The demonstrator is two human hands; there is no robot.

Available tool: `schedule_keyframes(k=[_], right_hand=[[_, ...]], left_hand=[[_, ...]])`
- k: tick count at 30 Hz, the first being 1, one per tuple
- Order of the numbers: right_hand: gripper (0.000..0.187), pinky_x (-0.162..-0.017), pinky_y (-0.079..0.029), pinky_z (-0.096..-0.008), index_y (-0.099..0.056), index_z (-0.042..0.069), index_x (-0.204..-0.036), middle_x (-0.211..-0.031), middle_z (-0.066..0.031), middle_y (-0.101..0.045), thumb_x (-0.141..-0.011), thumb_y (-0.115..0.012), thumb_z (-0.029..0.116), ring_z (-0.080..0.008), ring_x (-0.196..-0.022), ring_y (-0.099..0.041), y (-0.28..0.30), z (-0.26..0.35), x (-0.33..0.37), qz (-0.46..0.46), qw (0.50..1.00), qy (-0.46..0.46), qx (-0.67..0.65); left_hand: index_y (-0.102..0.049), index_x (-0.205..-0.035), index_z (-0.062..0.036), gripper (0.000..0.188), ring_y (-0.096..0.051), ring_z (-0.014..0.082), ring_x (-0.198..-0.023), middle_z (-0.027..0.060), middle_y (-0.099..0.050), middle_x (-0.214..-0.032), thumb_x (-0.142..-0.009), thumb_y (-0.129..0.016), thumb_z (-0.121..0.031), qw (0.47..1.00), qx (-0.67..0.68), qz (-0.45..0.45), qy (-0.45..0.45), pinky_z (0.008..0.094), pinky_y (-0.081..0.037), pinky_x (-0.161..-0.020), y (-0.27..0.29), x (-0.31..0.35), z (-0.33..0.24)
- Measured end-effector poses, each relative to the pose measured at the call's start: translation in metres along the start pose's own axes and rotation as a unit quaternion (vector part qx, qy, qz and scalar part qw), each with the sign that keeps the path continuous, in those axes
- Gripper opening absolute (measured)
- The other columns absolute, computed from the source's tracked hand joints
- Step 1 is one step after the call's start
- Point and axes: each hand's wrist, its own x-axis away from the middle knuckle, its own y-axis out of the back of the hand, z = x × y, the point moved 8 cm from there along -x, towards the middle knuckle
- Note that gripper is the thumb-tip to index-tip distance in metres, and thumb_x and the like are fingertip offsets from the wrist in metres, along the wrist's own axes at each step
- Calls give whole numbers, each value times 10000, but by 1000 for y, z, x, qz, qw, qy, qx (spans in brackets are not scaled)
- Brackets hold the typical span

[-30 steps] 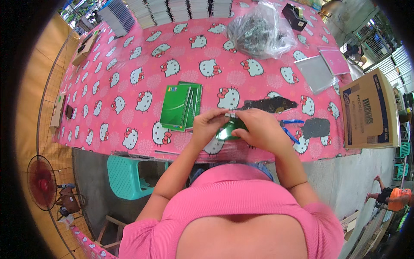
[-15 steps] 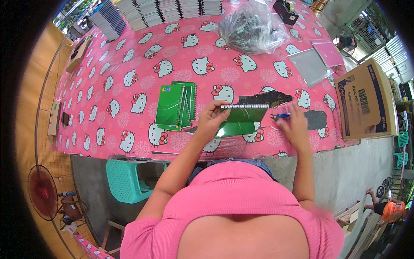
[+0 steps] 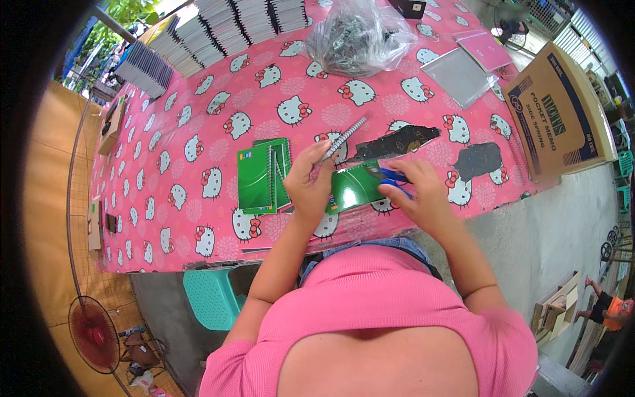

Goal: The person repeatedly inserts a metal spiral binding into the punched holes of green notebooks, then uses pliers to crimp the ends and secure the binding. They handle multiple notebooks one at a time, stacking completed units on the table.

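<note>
My left hand [image 3: 311, 182] grips a small spiral notebook [image 3: 344, 137], raised off the table and turned so that mostly its wire coil edge shows. My right hand [image 3: 423, 195] is closed around blue-handled pliers [image 3: 395, 177], their dark jaws pointing left. Flat on the table between my hands lies a green notebook [image 3: 350, 190], the jaws just above its upper right part; whether they touch it I cannot tell. Left of my left hand rests a small pile of green spiral notebooks [image 3: 256, 180].
A pink patterned cloth [image 3: 278, 139] covers the table. Dark patches [image 3: 397, 142] mark it ahead of my hands. Farther back are a clear plastic bag [image 3: 357, 40] of dark coils and stacked notebooks [image 3: 241, 23]. A cardboard box [image 3: 559, 116] stands right; a teal stool [image 3: 211, 299] sits below the front edge.
My left hand has tilted the notebook from showing its green cover to nearly edge-on. My right hand with the pliers has moved left, over the lying notebook. The view has turned somewhat.
</note>
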Motion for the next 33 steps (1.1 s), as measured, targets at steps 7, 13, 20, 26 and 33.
schedule_keyframes(k=[7,13,20,26,33], right_hand=[[394,-788,-458,-411,-619,24,-1044,-953,-148,-601,-797,-728,312,-315,-905,-559,-16,34,-26,-22,996,91,8],[369,-647,-500,-346,-645,-2,-992,-834,-113,-670,-878,-674,348,-222,-742,-636,-64,-11,-14,179,910,-162,-338],[351,-568,-537,-279,-639,8,-1006,-836,-70,-657,-955,-572,349,-135,-721,-631,-96,-13,20,292,600,-355,-655],[307,-751,-472,-257,-605,-9,-1100,-937,-68,-649,-979,-511,258,-126,-847,-607,-56,-74,32,235,843,-282,-393],[342,-804,-435,-396,-568,55,-1181,-985,-142,-527,-934,-551,291,-310,-910,-539,-20,-94,14,138,987,-72,32]], left_hand=[[-673,-1015,30,243,-663,245,-956,171,-682,-1023,-784,-664,105,998,-24,12,-63,313,-519,-830,4,6,-20],[-677,-1000,29,243,-670,248,-910,170,-689,-992,-771,-675,108,996,-19,11,-90,316,-521,-806,5,7,-26],[-668,-981,34,233,-674,256,-880,173,-692,-972,-761,-678,110,994,-15,38,-97,314,-522,-780,-3,9,-29],[-621,-916,9,181,-643,346,-1005,192,-665,-1066,-762,-670,92,982,-30,65,-177,389,-505,-853,-1,20,-31],[-564,-1020,-52,314,-525,363,-1215,132,-606,-1233,-734,-639,54,906,-150,378,-119,457,-429,-997,-25,81,8]])
